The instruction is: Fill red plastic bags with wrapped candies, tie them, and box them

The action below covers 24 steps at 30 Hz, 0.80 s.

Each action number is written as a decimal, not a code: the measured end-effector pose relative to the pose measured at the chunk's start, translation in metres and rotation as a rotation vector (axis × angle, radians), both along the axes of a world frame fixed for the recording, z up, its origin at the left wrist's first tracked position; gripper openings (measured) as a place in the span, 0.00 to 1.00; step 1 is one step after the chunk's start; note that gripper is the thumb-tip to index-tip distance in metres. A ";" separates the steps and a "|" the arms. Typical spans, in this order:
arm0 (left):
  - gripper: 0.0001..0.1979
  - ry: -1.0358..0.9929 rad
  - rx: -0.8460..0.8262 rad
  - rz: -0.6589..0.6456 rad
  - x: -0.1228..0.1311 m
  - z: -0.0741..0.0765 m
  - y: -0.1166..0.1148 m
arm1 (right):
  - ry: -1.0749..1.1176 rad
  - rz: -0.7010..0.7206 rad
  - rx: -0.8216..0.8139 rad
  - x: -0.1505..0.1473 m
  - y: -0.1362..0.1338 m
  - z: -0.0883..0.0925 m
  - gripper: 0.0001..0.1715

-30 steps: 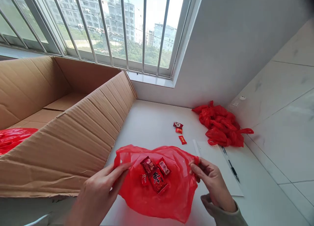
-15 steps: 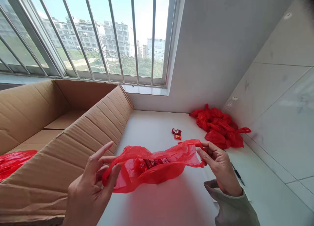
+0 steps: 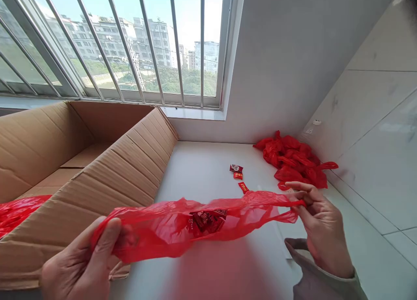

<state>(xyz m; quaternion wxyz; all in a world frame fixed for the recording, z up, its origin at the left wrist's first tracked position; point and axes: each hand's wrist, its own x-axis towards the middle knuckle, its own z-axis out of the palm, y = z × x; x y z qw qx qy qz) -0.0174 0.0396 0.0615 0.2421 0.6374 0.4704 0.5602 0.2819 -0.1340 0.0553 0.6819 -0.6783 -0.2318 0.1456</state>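
A thin red plastic bag (image 3: 156, 230) is stretched sideways between my two hands above the white table. My left hand (image 3: 81, 256) is closed on its left end, thumb on top. The right end is pinched in the fingers of my right hand (image 3: 321, 219). Through the bag's opening show several dark red wrapped candies (image 3: 206, 221), lying in its middle. Beyond the bag, a dark red candy (image 3: 236, 168) and a small bright red packet (image 3: 238, 176) lie on the table, with another red packet (image 3: 243, 187) partly behind the bag's edge.
A large open cardboard box (image 3: 130, 161) stands on the left, with red plastic (image 3: 22, 213) inside it. A heap of red plastic bags (image 3: 293, 158) lies at the back right against the wall. The white table (image 3: 198, 161) runs beneath a barred window (image 3: 146, 52).
My hands have moved farther apart, pulling the bag longer and tauter. The left hand went left and down and closed round the bag's end. Another red packet now shows behind the bag.
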 end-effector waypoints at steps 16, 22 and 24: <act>0.12 -0.362 -0.282 -0.219 -0.001 0.011 -0.011 | 0.150 0.153 0.206 0.012 -0.017 0.008 0.15; 0.12 -0.408 -0.258 -0.249 0.016 0.023 -0.010 | 0.195 0.122 0.300 0.009 -0.004 0.013 0.13; 0.14 -0.339 -0.295 -0.311 0.014 0.019 -0.011 | 0.242 0.136 0.299 0.006 -0.008 0.005 0.14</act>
